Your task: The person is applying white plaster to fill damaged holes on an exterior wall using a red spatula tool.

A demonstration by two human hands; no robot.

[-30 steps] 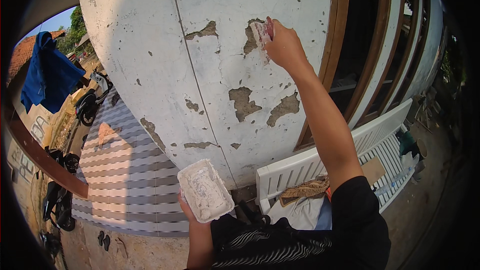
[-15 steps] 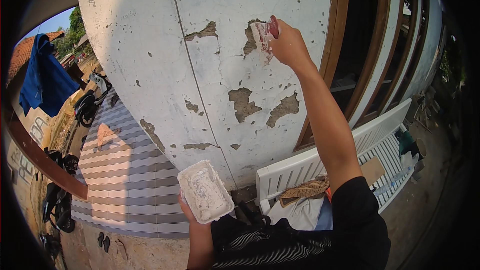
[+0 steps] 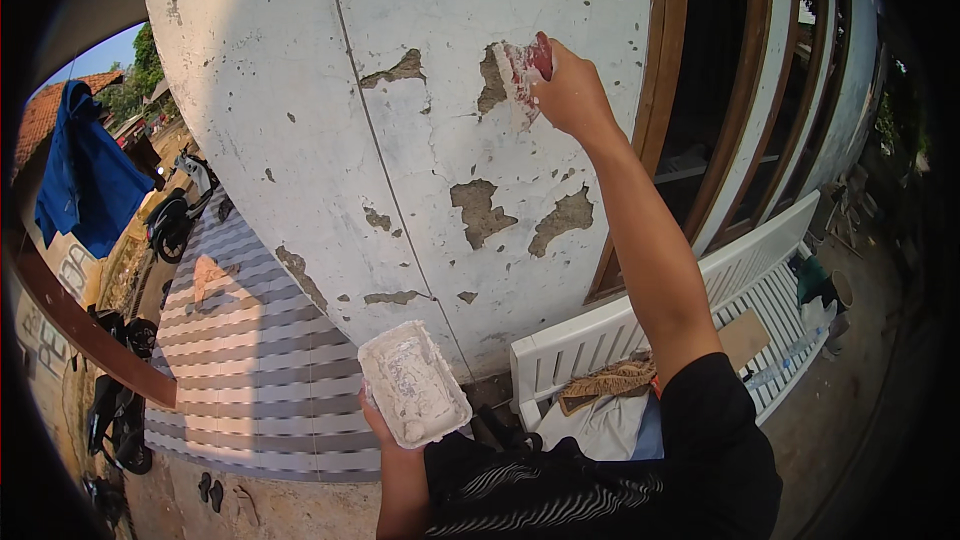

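My right hand (image 3: 572, 95), arm stretched up, grips a red putty knife (image 3: 542, 56) smeared with pale paste. Its blade lies against the white, flaking wall (image 3: 300, 60) at a bare grey patch (image 3: 491, 85), partly covering the patch's right side. Lower down, my left hand (image 3: 378, 420) holds a white rectangular plastic tub (image 3: 415, 382) with pale paste caked on its rim and inside; most of that hand's fingers are hidden by the tub. Further peeled patches (image 3: 480, 215) show below the knife.
A white slatted bench (image 3: 550, 365) with cloths and cardboard stands under wood-framed windows (image 3: 715, 50) at right. At left are a striped tiled floor (image 3: 250, 370), a hanging blue garment (image 3: 90, 170), parked motorbikes (image 3: 172, 222), sandals (image 3: 210, 490) and a reddish-brown beam (image 3: 90, 340).
The view has shifted slightly, with the upper wall a little further left and lower in the picture. The knife has moved only slightly at the same patch; both hands keep their holds.
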